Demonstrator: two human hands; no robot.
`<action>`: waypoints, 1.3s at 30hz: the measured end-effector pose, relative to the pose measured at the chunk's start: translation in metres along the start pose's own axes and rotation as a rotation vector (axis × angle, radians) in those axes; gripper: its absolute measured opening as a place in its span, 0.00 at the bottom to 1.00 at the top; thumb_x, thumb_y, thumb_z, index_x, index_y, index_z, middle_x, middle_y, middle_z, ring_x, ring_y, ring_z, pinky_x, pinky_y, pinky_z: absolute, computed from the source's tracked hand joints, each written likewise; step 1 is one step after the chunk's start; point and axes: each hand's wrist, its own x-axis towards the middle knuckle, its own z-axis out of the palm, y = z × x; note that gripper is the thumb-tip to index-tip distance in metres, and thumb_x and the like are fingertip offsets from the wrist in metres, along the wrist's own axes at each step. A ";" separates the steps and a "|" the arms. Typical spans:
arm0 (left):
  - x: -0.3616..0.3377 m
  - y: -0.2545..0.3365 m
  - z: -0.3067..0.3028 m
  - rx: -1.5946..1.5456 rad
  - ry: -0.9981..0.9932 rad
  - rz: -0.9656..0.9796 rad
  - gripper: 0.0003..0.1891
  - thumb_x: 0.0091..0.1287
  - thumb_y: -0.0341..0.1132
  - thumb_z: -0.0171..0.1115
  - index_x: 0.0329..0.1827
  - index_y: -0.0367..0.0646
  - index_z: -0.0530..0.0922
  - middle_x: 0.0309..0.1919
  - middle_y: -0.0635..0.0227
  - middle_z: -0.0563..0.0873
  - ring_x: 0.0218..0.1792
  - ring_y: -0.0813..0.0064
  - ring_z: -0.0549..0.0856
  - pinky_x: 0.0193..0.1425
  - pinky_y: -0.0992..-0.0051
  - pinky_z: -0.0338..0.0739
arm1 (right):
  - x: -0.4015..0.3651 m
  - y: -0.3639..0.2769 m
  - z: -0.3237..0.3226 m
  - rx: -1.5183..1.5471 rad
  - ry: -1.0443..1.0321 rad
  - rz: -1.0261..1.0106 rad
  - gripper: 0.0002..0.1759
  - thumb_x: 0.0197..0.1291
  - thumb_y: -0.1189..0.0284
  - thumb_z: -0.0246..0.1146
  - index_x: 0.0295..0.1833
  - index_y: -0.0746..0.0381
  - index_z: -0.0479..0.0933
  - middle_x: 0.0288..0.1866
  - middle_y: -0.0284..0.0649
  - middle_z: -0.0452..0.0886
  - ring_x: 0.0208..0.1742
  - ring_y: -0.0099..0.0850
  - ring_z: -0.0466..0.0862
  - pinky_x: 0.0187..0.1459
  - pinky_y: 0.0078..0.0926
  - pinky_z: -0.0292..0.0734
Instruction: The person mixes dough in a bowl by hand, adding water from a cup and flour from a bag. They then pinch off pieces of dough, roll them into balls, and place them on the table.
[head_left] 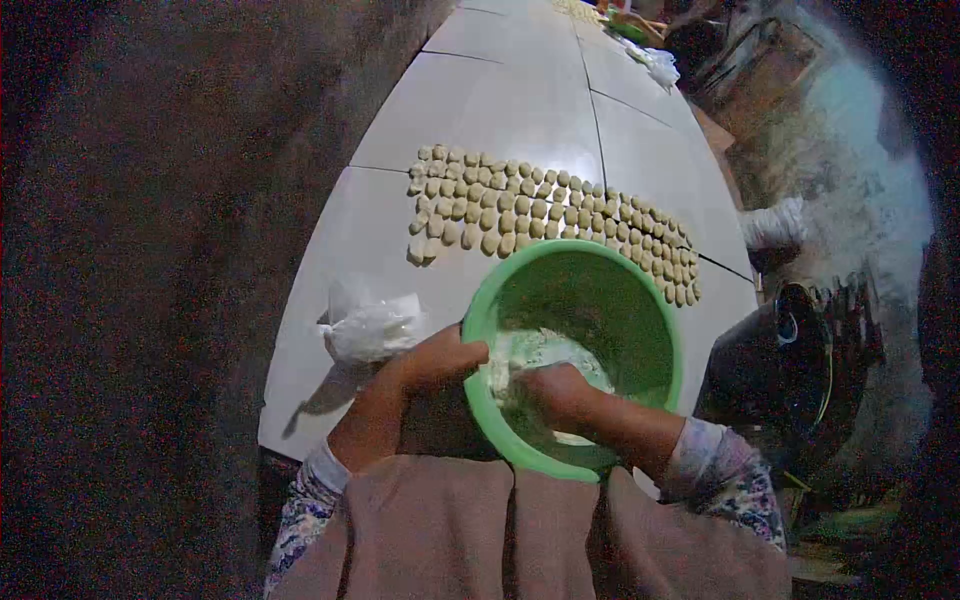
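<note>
A green plastic bowl [655,320] rests tilted at the near edge of a white tiled counter [500,90]. Pale dough [535,350] lies inside it. My left hand [435,360] grips the bowl's left rim with the thumb over the edge. My right hand [555,395] is down inside the bowl, fingers closed on the dough. Beyond the bowl, several small dough pieces [540,210] lie in rows on the counter.
A crumpled clear plastic bag [370,328] lies left of the bowl. A dark round pot [775,365] stands to the right, off the counter. Another white bag [775,222] is at the right edge. Clutter sits at the counter's far end.
</note>
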 end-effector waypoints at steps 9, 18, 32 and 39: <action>-0.003 -0.008 -0.003 -0.045 0.027 0.047 0.30 0.58 0.38 0.57 0.64 0.34 0.68 0.53 0.59 0.80 0.51 0.72 0.78 0.57 0.72 0.72 | -0.021 0.036 -0.037 0.004 0.239 0.280 0.17 0.56 0.70 0.59 0.52 0.62 0.75 0.46 0.57 0.79 0.47 0.51 0.81 0.48 0.47 0.77; 0.012 -0.028 -0.009 0.037 0.031 0.032 0.30 0.55 0.42 0.58 0.60 0.32 0.70 0.45 0.61 0.81 0.43 0.73 0.79 0.49 0.73 0.74 | -0.042 -0.017 -0.049 0.266 -0.350 0.183 0.23 0.55 0.75 0.57 0.59 0.64 0.72 0.64 0.56 0.69 0.56 0.49 0.78 0.57 0.42 0.73; 0.005 -0.018 0.002 0.132 0.070 0.001 0.27 0.57 0.43 0.56 0.55 0.33 0.74 0.44 0.58 0.83 0.43 0.70 0.79 0.51 0.70 0.73 | 0.009 -0.002 0.024 1.121 0.042 0.379 0.13 0.62 0.71 0.55 0.45 0.68 0.76 0.39 0.46 0.80 0.39 0.34 0.80 0.45 0.34 0.74; 0.009 -0.026 -0.006 0.147 0.076 0.072 0.26 0.58 0.43 0.55 0.54 0.34 0.75 0.43 0.58 0.83 0.42 0.70 0.80 0.50 0.71 0.73 | 0.013 0.024 -0.036 0.195 0.395 0.133 0.14 0.58 0.75 0.58 0.51 0.64 0.77 0.54 0.58 0.75 0.54 0.51 0.77 0.57 0.43 0.71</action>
